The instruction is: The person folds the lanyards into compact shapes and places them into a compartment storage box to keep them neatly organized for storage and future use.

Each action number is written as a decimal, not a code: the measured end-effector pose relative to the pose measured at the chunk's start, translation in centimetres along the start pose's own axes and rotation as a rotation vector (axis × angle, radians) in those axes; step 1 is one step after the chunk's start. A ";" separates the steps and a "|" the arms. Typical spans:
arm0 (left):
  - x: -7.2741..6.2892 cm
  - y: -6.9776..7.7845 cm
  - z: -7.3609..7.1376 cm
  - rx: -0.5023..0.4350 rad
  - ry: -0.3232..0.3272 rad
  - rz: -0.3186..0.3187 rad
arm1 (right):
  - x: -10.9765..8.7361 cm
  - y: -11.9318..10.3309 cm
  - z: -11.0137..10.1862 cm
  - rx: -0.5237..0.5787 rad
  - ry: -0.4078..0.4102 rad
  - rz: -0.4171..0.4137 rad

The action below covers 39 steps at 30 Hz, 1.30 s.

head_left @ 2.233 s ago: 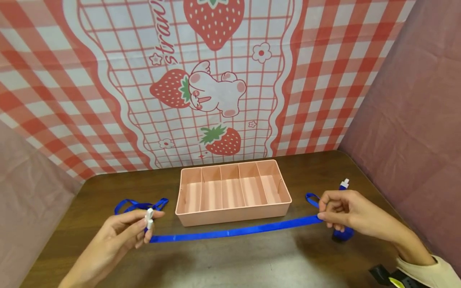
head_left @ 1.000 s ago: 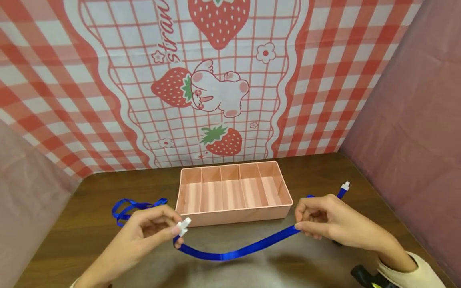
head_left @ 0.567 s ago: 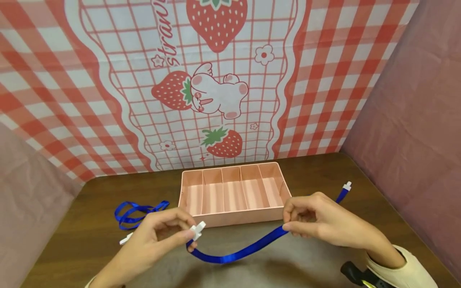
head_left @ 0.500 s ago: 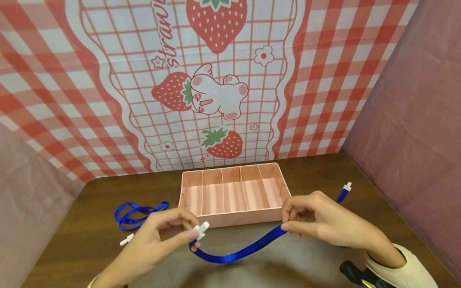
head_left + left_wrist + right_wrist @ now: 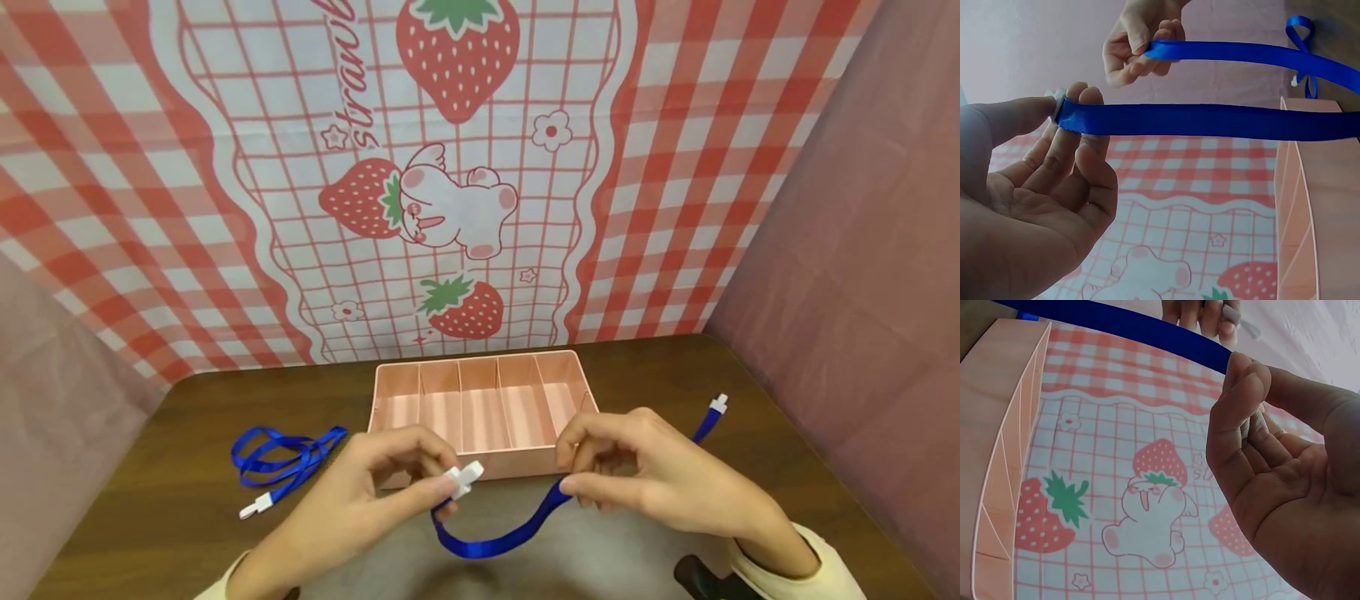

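My left hand [image 5: 352, 496] pinches the white plastic clip [image 5: 467, 478] of a blue lanyard [image 5: 483, 548] between thumb and fingers. The clip's tip points up and to the right. My right hand [image 5: 656, 479] pinches the strap farther along with thumb and index finger. Between the two hands the strap hangs in a short U in front of the box. In the left wrist view the flat strap [image 5: 1210, 121] runs out from the clip end. The right wrist view shows the strap [image 5: 1147, 325] ending at my right fingertips.
A pink box [image 5: 517, 461] with several compartments stands at the table's back middle, partly behind both hands. A second blue lanyard [image 5: 288, 458] lies looped at left, its white clip [image 5: 257, 505] toward the front. At right, a blue strap end with a white clip [image 5: 717, 404] shows.
Both hands have moved toward each other. The strap, earlier nearly straight between them, now sags in a U. The clip of the left lanyard has come into view from behind my left hand.
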<state>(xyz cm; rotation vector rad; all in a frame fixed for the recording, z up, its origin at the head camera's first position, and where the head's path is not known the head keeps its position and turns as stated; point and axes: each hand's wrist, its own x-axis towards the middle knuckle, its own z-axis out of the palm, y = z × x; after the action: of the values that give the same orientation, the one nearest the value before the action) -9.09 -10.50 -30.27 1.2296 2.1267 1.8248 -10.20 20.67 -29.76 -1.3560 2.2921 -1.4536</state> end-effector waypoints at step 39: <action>1.1 -3.6 4.7 -0.103 -0.114 -0.019 | 1.0 0.2 2.6 0.088 -0.060 -0.062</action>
<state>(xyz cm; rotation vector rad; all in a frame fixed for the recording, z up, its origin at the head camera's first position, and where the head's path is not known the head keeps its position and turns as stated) -9.13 -6.00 -34.23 1.2531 1.9527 1.7862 -9.62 18.23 -31.01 -1.4374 2.1418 -1.4911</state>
